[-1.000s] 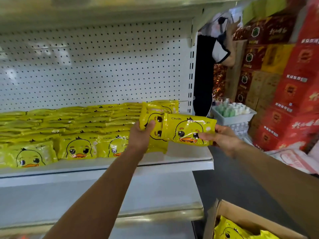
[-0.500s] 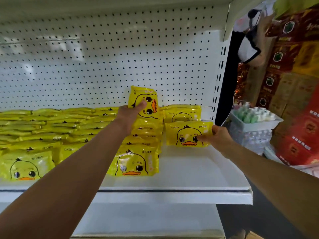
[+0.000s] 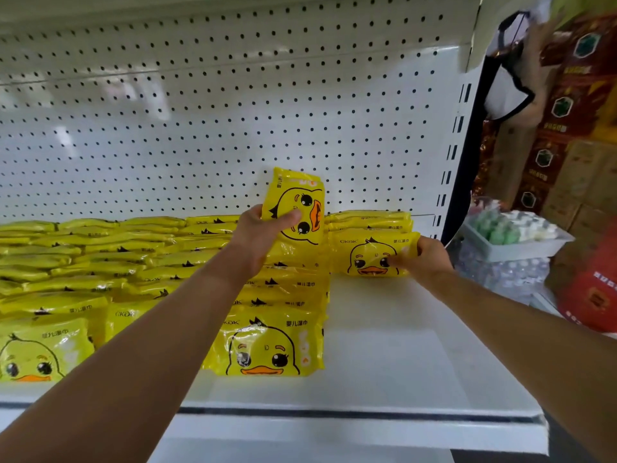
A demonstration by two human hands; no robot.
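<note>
Now, left hand (image 3: 263, 235) grips 1 duck pack (image 3: 297, 205) upright, centre frame; right hand (image 3: 424, 259) pinches a second pack (image 3: 370, 255) centre right. Shelf (image 3: 400, 362) looks mostly stocked, with room lower right.

Left: rows of yellow plastic duck-print packs (image 3: 100, 262) on the white metal shelf (image 3: 400, 362).
Right rear: small pack stack (image 3: 367, 220) before the perforated back panel (image 3: 233, 111).

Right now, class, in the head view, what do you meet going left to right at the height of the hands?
Stacked yellow packs → left hand → upright duck pack it grips → level duck pack → right hand pinching it → white tray → red package.
</note>
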